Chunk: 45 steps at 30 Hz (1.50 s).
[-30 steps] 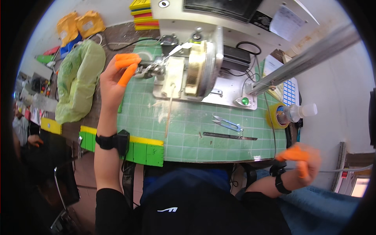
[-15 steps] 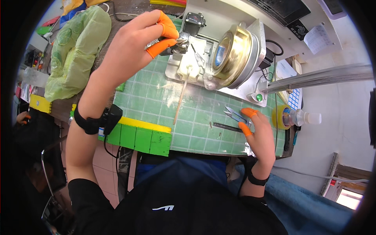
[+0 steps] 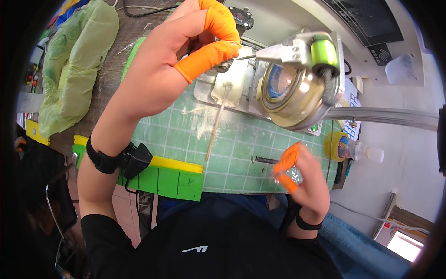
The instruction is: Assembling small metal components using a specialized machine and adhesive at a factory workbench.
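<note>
My left hand [image 3: 162,65] is raised at the upper left, orange covers on thumb and finger. Those fingertips pinch together at the end of a thin dark rod [image 3: 246,57]; what they grip is hidden. The rod juts from a silver arm [image 3: 283,55] carrying a green cylinder [image 3: 324,52]. Just below the fingertips is a small metal fitting [image 3: 225,66]. My right hand [image 3: 306,179], also with orange covers, is curled over the mat's near right part beside a dark strip [image 3: 265,160]. Something clear and shiny [image 3: 293,174] shows between its fingers; whether it is held is unclear.
A round brass-coloured wheel [image 3: 283,102] stands on the machine. A thin wooden stick [image 3: 216,128] lies on the green mat [image 3: 186,135]. Near the left forearm is a green and yellow block [image 3: 172,179]. Yellow tape [image 3: 332,145] and a clear bottle [image 3: 357,149] stand right.
The silver arm with the green cylinder has come into view above the wheel. My left hand has come closer and right. The snips by my right hand no longer show; its fingers have curled.
</note>
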### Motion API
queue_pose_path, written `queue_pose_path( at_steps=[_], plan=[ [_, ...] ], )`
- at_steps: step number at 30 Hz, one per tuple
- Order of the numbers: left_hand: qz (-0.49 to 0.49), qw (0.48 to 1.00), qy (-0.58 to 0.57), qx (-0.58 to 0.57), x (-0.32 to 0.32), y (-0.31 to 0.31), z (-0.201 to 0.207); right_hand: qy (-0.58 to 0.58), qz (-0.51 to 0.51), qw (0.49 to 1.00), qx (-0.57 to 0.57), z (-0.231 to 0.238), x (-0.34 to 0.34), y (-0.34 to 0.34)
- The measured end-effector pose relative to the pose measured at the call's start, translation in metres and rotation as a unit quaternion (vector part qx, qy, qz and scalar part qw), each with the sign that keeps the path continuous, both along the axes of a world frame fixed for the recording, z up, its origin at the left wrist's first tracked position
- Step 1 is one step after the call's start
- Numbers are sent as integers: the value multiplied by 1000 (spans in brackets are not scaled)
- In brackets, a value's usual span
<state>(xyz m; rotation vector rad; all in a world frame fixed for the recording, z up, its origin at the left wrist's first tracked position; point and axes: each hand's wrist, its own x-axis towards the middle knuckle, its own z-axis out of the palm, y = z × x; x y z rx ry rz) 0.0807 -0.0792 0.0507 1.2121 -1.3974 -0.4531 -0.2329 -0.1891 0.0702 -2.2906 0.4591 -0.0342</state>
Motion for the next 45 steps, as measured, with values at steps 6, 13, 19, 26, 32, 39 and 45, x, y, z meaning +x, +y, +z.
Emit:
queue_pose_path(
  at_steps=[6, 13, 19, 26, 32, 39, 45],
  plan=[
    [12, 1000, 18, 4, 1, 1, -5, -10, 90, 853, 514, 5, 45, 32],
    [10, 999, 31, -10, 5, 0, -4, -89, -27, 701, 707, -27, 98, 39],
    [-14, 1000, -3, 16, 13, 0, -4, -191, 48, 612, 766, -42, 119, 50],
    [-28, 999, 14, -19, 18, 1, -17, -192, -88, 410, 887, -29, 122, 49],
    [-42, 998, 25, -50, 18, -5, -24, -212, -22, 406, 889, -39, 123, 46],
    [-57, 994, 37, -87, 21, -8, -32, -193, -100, 411, 885, -33, 125, 47],
    [-72, 989, 38, -122, 24, -15, -32, -200, -74, 414, 885, -35, 122, 51]
  ],
)
